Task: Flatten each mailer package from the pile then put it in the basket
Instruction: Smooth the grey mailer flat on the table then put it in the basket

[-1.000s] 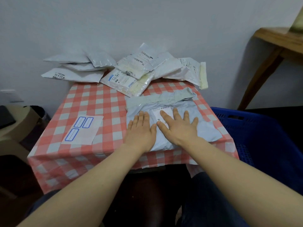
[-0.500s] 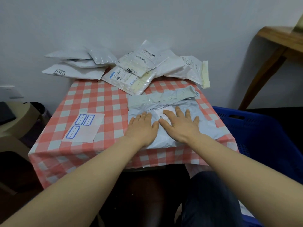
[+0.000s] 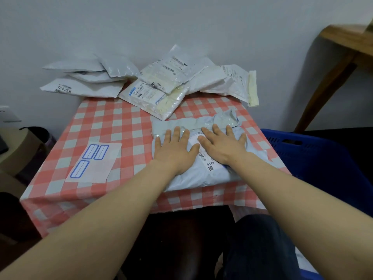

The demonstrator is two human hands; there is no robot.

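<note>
Left hand (image 3: 175,153) flat, pressing mailer (image 3: 203,176) | right hand (image 3: 223,147) flat, pressing it

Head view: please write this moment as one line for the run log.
step: flattening | left hand: flat on grey mailer | right hand: flat on same mailer | pile: far edge of table | blue basket: right of table

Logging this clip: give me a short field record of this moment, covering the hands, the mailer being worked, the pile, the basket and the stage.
left hand: flat, fingers straight, pressing on the grey mailer
right hand: flat beside the left, pressing the same mailer
mailer: label up, far end crumpled, at the near right of the table
pile: mailers along the table's far edge
basket: blue, right of the table, contents not visible
sheet: white with blue boxes, left of the mailer
stage: flattening, mailer not yet in the basket
</note>
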